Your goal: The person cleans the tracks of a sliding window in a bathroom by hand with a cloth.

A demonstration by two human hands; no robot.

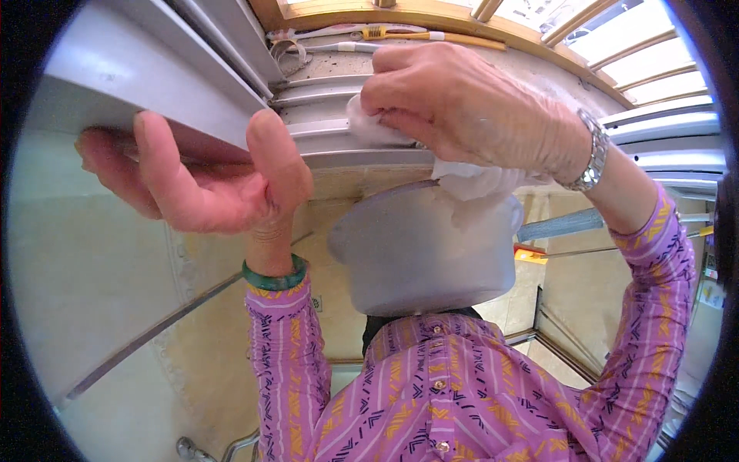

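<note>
My right hand (450, 107), with a metal-band watch (592, 151) at the wrist, is closed on a crumpled white cloth (372, 124). It holds the cloth over the metal window track (320, 130), and part of the cloth hangs below the palm. To the left, my left hand (213, 185) is turned palm up with its fingers spread and nothing in them. It is beside the lower edge of a white window sash (167, 86); whether it touches the sash I cannot tell. A translucent plastic tub (433, 254) sits before my body, below the track.
Several toothbrushes (404, 34) and a roll of tape (288, 55) lie on the sill behind the track. Wooden window bars (580, 23) stand beyond. A grey-handled tool (560, 224) and a red-and-yellow tool head (530, 253) are at the right. Below is a tiled floor with a drain (316, 303).
</note>
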